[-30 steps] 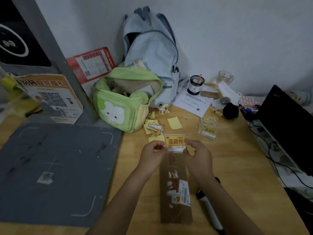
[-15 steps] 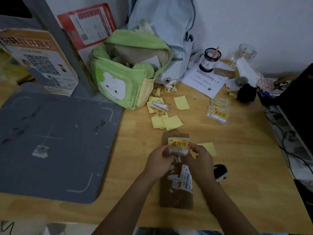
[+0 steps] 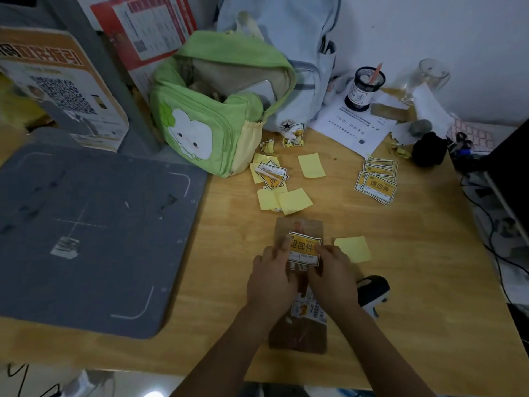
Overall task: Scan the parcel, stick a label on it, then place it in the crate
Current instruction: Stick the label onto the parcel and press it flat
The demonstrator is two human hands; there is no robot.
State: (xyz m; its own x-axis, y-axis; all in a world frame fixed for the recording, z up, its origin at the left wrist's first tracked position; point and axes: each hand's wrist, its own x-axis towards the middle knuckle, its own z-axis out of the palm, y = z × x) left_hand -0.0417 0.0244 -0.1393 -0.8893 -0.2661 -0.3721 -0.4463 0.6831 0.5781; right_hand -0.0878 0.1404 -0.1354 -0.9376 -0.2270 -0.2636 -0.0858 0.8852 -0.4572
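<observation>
A long brown parcel (image 3: 299,333) lies flat on the wooden table (image 3: 415,267), running away from me. A yellow and white label (image 3: 304,247) sits on the parcel's far half. My left hand (image 3: 272,277) holds the label's left edge with its fingers. My right hand (image 3: 333,277) pinches the label's right edge. Both hands rest over the parcel's middle and hide it. A black and white handheld scanner (image 3: 373,293) lies on the table just right of my right wrist. No crate is in view.
A grey mat (image 3: 94,233) covers the table's left side. A green bag (image 3: 214,110) and a pale blue backpack (image 3: 289,53) stand at the back. Loose yellow notes (image 3: 312,166) and a pile of spare labels (image 3: 378,183) lie beyond the parcel. Cables and a dark screen (image 3: 509,167) are at the right.
The label has come down from above the parcel's far end onto its surface, with both hands following. My view has tipped down and closer.
</observation>
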